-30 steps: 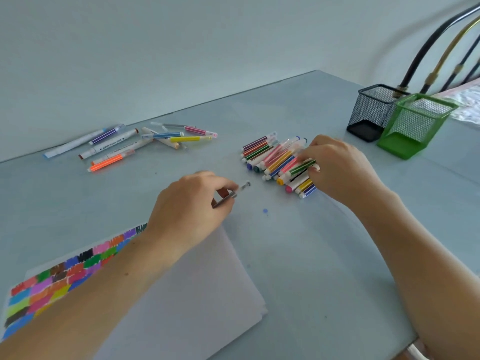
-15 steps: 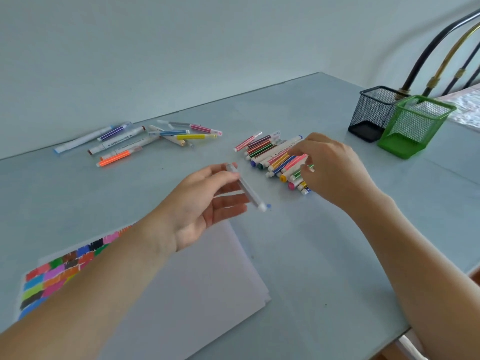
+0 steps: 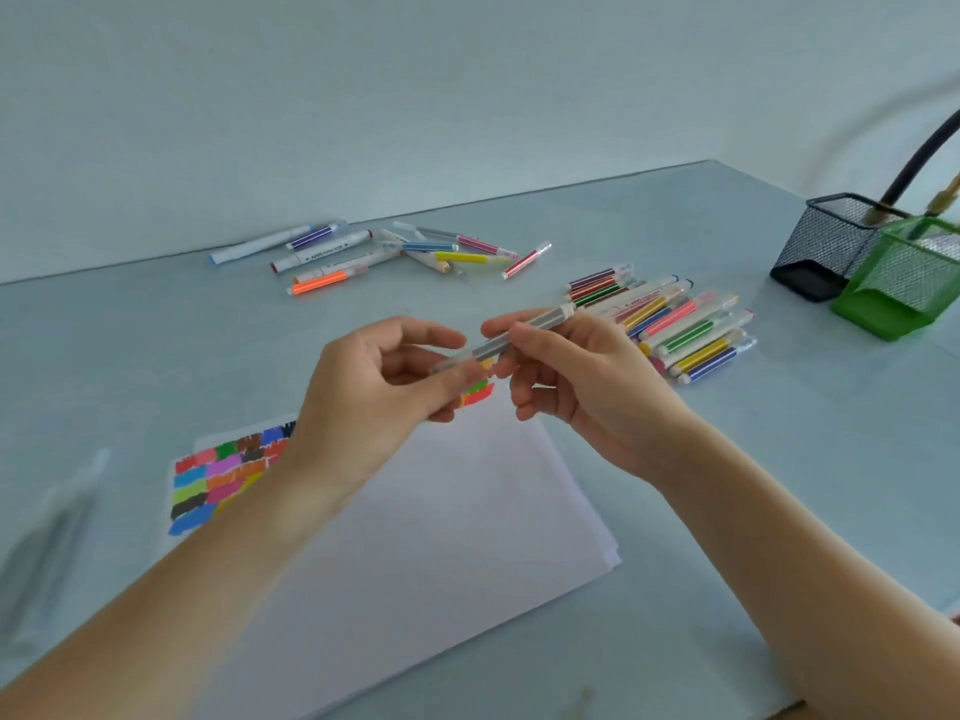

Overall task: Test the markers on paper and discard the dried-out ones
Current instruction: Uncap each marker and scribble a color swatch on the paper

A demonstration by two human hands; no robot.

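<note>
Both my hands pinch a grey marker (image 3: 519, 332), left hand (image 3: 374, 392) on its cap, right hand (image 3: 587, 376) on the barrel; next I pull them apart, then scribble on the paper (image 3: 441, 537)

Soft, even daylight fills the frame, bright with a cool blue-grey cast and only faint shadows under the stack of white paper sheets (image 3: 441, 537). Wide-angle distortion bends the far edge of the pale grey counter (image 3: 779, 459). The lower left of the frame is smeared with motion blur, and the fingers (image 3: 426, 335) look slightly soft.
</note>
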